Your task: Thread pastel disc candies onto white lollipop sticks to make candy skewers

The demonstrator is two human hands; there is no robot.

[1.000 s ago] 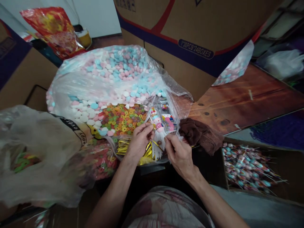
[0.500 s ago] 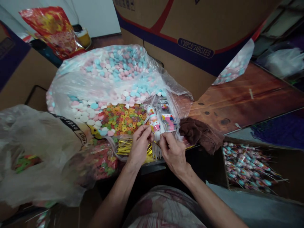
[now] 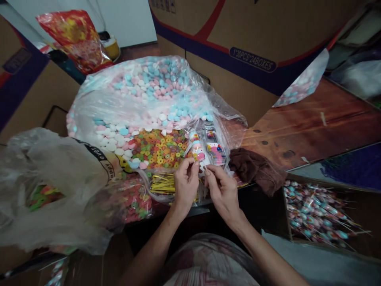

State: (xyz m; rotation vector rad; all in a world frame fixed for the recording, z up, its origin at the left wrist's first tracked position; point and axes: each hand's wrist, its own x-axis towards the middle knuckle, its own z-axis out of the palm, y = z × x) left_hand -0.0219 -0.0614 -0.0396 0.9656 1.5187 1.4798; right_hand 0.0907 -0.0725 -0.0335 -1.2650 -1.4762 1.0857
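Carton [image 3: 217,24] beyond; left hand [image 3: 187,180] and right hand [image 3: 222,186] pinching one wrapped candy [image 3: 198,149], seemingly unfinished; lollipops [image 3: 315,214] right of right hand, apparently done; ring candies [image 3: 159,150] beyond left hand, unused

Landmark: large brown cardboard box [image 3: 244,31], purple band, curved red stripes, printed "1*30PCS*24BOXES". Beneath it and extending to its right: counter [image 3: 300,123], reddish-brown wood-grain top with dark knots, reaching a straight dark edge. Behind the box, to its left: flat, pale grey-white wall [image 3: 132,22], meeting a dark line at its base. Well left of the box: second brown cardboard carton [image 3: 32,95], purple band. Light: dim, cool; shadow deepest on the near side, below the box.
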